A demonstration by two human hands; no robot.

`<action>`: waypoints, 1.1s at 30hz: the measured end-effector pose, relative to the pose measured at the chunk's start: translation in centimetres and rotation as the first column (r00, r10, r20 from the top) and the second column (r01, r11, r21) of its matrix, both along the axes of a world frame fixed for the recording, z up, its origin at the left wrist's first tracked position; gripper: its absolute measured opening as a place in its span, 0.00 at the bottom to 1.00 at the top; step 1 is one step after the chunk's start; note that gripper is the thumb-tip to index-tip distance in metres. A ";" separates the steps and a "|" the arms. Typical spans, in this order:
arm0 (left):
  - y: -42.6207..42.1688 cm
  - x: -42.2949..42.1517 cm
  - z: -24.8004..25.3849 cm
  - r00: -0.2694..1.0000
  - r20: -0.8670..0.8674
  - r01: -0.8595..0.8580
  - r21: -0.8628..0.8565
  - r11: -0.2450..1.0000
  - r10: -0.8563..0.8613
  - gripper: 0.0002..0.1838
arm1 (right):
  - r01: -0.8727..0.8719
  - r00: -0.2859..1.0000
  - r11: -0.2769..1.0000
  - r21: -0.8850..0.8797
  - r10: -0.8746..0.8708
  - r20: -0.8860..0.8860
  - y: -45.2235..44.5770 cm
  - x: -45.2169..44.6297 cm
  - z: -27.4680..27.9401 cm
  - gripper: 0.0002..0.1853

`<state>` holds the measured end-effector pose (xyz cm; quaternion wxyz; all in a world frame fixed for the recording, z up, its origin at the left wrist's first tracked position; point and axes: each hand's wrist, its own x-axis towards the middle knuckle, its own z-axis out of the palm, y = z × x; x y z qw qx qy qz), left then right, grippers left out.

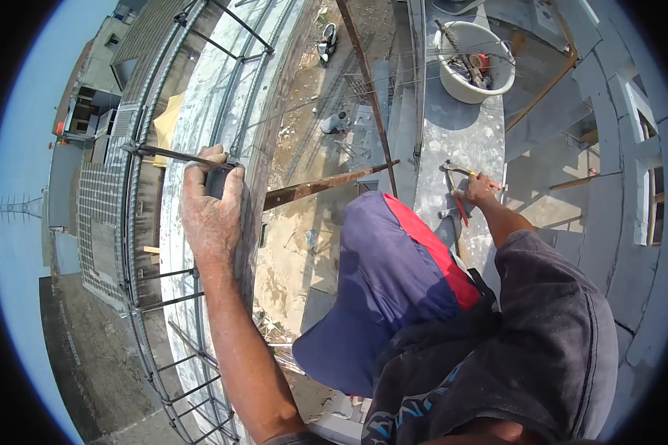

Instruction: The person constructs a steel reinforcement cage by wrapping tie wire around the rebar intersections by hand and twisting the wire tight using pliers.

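Observation:
My left hand (214, 204) is closed around a small dark block (217, 182), thumb on one side and fingers on the other. It is beside a steel bar of the rebar cage (132, 222), above a pale concrete beam (182, 126). Low over the grey plank (434, 137), my right hand (482, 190) has its fingers curled at the yellow grip of a hammer-like tool (448, 168). Just beside its fingers is a red-handled tool (462, 213). Another hammer (450, 214) with a wooden handle lies nearer my bent leg (378, 259).
A white bucket (464, 90) with tools and rods stands on the plank's far end. Rusty steel props (326, 184) cross the gap between beam and plank. Far below are the ground, another person (335, 123) and a motorbike (326, 44). Block walls (608, 148) rise on the right.

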<state>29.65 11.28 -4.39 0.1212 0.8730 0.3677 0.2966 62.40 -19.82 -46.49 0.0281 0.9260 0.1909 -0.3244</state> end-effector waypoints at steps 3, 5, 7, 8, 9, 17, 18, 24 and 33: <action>-0.4 0.2 0.2 1.000 -0.008 -0.011 -0.025 1.000 0.011 0.17 | -0.166 0.986 0.986 -0.011 0.166 -0.019 1.6 -0.2 1.7 0.44; -0.7 0.6 0.7 1.000 -0.018 -0.026 -0.046 0.999 0.025 0.17 | -0.231 0.973 0.973 -0.024 0.230 -0.005 2.6 -0.8 1.7 0.32; -0.7 0.5 0.7 0.999 -0.023 -0.031 -0.087 0.996 0.029 0.17 | -0.188 0.980 0.980 0.062 0.183 0.072 2.0 -1.7 -0.9 0.29; -0.6 0.4 0.6 1.000 -0.022 -0.017 -0.068 0.998 0.016 0.17 | -0.166 0.982 0.980 0.107 0.154 0.108 1.5 -2.1 -1.9 0.27; -0.4 0.3 0.5 1.000 -0.021 -0.003 -0.048 0.999 0.002 0.17 | -0.184 0.972 0.973 0.142 0.159 0.172 1.2 -2.7 -1.9 0.24; 0.0 0.2 0.4 0.998 0.050 0.029 -0.100 0.995 -0.024 0.16 | -0.152 0.967 0.731 0.665 0.248 -0.051 3.2 -2.5 6.6 0.16; 0.0 0.1 0.5 0.996 0.072 0.065 -0.093 0.994 -0.059 0.17 | 0.060 0.927 0.789 0.611 0.183 -0.328 5.0 -3.6 13.0 0.15; 0.5 -0.3 0.8 0.998 0.046 0.054 -0.151 0.987 -0.047 0.14 | 0.892 0.197 0.404 0.203 0.057 -0.979 10.5 -15.2 38.1 0.16; 1.0 -0.6 -1.5 0.999 -0.031 0.029 -0.070 0.997 -0.031 0.16 | 0.956 -0.264 0.128 -0.263 -0.002 -0.964 15.8 -25.2 49.8 0.12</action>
